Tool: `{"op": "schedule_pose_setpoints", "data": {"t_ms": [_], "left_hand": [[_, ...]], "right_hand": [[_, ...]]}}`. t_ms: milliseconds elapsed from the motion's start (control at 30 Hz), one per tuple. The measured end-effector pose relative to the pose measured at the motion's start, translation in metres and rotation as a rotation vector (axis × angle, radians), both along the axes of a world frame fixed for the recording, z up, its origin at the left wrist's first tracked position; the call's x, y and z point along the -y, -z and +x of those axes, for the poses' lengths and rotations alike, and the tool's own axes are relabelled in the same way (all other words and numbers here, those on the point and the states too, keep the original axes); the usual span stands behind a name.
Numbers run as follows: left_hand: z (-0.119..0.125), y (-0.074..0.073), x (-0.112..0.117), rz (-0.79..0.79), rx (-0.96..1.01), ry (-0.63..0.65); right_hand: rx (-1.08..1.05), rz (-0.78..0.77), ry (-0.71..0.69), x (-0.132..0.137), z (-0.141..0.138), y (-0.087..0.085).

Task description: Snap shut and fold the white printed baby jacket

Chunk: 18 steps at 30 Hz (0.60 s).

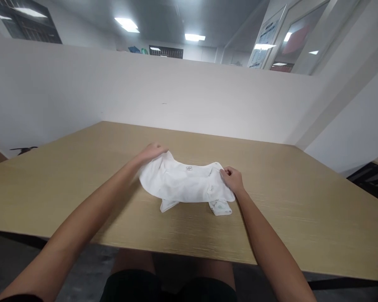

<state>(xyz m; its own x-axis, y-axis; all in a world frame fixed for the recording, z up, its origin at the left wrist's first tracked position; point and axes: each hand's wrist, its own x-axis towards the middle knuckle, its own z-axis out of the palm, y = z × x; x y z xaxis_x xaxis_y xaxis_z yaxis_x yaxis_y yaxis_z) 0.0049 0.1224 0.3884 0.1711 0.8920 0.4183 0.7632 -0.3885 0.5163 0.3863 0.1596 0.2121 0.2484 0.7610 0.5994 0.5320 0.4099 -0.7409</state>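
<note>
A small white garment (184, 184) lies partly folded on the wooden table (82, 176), with a little label near its top edge and a printed cuff at its lower right. My left hand (151, 152) grips the garment's upper left corner, fingers curled over the cloth. My right hand (232, 178) pinches the cloth at the garment's right edge. Both forearms reach in from the near edge of the table.
White partition walls (176, 92) close off the back and right sides of the table. The table's front edge (176, 251) runs just above my knees. A dark object (23, 149) lies at the far left beyond the table.
</note>
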Motion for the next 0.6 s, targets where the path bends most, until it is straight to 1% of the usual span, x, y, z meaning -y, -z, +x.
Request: {"op": "schedule_pose_setpoints", "data": {"t_ms": [100,167,200,233,267,300,367,433,533,600], "left_hand": [[0.052,-0.014,0.017,-0.155,0.113,0.095],[0.079,-0.018,0.026,-0.309,0.179,0.256],[0.087,-0.019,0.030,-0.361,0.218,0.337],[0.091,-0.018,0.033,-0.369,0.250,0.404],[0.091,-0.014,0.035,-0.325,0.268,0.447],[0.088,-0.009,0.036,-0.244,0.256,0.463],[0.074,0.009,0.037,-0.031,0.160,0.425],[0.057,0.036,0.035,0.119,0.003,0.385],[0.034,0.079,0.030,0.322,-0.256,0.527],[0.026,0.101,0.027,0.387,-0.402,0.577]], "right_hand": [[-0.012,-0.003,-0.011,-0.001,0.000,0.001],[-0.021,-0.004,-0.019,-0.001,0.000,0.001],[-0.026,-0.006,-0.024,-0.001,0.000,0.000],[-0.033,-0.006,-0.030,0.000,0.000,0.000],[-0.042,-0.006,-0.037,0.000,-0.001,-0.001],[-0.053,-0.004,-0.045,0.001,-0.001,-0.001],[-0.091,0.010,-0.058,0.003,-0.003,-0.003],[-0.154,0.033,-0.060,0.005,-0.006,-0.007],[-0.274,0.042,-0.081,0.010,-0.013,-0.017],[-0.349,0.012,-0.149,0.017,-0.020,-0.027]]}}
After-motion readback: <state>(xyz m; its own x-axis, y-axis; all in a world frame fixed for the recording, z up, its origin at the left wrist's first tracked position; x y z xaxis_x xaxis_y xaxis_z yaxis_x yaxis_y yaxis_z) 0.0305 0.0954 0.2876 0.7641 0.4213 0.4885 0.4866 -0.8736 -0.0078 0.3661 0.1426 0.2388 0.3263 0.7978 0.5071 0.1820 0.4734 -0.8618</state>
